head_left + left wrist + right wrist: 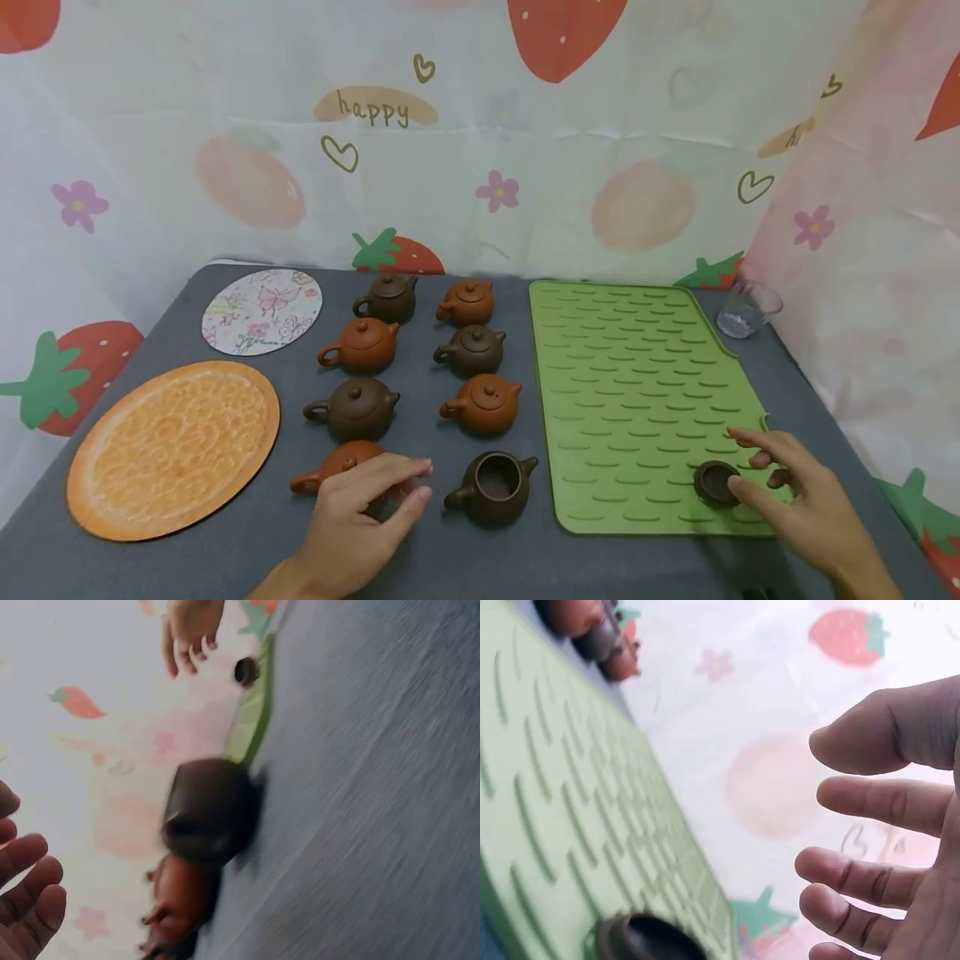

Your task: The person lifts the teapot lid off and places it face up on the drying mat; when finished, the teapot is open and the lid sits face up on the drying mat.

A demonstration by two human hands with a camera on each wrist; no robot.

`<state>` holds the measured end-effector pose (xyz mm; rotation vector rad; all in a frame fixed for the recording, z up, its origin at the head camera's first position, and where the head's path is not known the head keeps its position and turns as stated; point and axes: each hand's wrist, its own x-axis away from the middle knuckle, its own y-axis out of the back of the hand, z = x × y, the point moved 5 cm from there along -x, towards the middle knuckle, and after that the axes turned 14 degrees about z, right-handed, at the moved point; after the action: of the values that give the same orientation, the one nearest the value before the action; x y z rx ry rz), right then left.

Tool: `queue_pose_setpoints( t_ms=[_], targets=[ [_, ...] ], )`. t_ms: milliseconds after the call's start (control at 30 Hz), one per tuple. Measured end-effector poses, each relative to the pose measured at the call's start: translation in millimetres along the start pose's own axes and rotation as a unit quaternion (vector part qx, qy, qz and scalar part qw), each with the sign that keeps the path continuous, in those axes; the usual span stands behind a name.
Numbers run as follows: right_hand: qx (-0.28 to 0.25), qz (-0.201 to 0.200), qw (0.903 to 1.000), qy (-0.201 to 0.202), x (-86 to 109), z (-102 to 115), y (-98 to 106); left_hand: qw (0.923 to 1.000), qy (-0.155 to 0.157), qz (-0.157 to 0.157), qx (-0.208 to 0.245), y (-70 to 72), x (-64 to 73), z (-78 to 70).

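A dark brown teapot stands at the front with its mouth uncovered. On the green mat lies a small dark round lid, hollow side up, near the front right corner. Beside that lid hovers my right hand, thumb and fingers spread; the right wrist view shows the lid apart from the fingertips. My left hand is held over the front of an orange-brown teapot, partly hiding it, with relaxed fingers and nothing in them. The uncovered teapot appears blurred in the left wrist view.
Two columns of lidded brown and orange-brown teapots run back from the front. To the left lie an orange round mat and a white patterned round mat. A clear glass stands behind the green mat's right edge.
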<state>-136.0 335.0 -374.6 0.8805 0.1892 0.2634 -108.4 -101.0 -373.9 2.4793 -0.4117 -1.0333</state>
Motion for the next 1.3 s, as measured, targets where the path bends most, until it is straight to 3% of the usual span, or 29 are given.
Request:
queue_pose_setpoints(
  t_ms=[133,367,633,833,1000,1100,1200,1300],
  targets=[
    [0.000,-0.013,0.9985,0.053,-0.4,20.8,5.2,0.9990,-0.037,-0.027,-0.004,21.8,-3.6,-3.9],
    [-0.018,-0.004,0.9923,0.123,-4.7,57.6,8.3,0.9975,-0.050,-0.048,-0.008,50.7,-6.2,-9.6],
    [-0.033,0.030,0.9804,0.192,-12.2,97.0,2.7,0.9852,-0.116,-0.062,0.109,72.5,-2.7,-4.9],
    [-0.045,0.033,0.9720,0.228,-18.3,116.0,-8.1,0.9808,-0.080,-0.057,0.169,88.4,12.5,14.0],
    [-0.047,0.011,0.9599,0.276,-24.1,129.4,-15.2,0.9817,-0.037,-0.038,0.183,93.5,26.1,37.0],
    [-0.055,0.017,0.9548,0.292,-29.3,138.8,-20.6,0.9812,-0.015,-0.025,0.191,94.3,33.4,50.1],
    [-0.064,0.032,0.9522,0.297,-36.4,147.1,-27.0,0.9810,0.025,-0.013,0.192,94.6,40.0,62.0],
    [-0.085,0.048,0.9462,0.309,-44.9,154.5,-35.8,0.9817,0.088,-0.003,0.169,95.1,47.2,71.9]
  ],
)
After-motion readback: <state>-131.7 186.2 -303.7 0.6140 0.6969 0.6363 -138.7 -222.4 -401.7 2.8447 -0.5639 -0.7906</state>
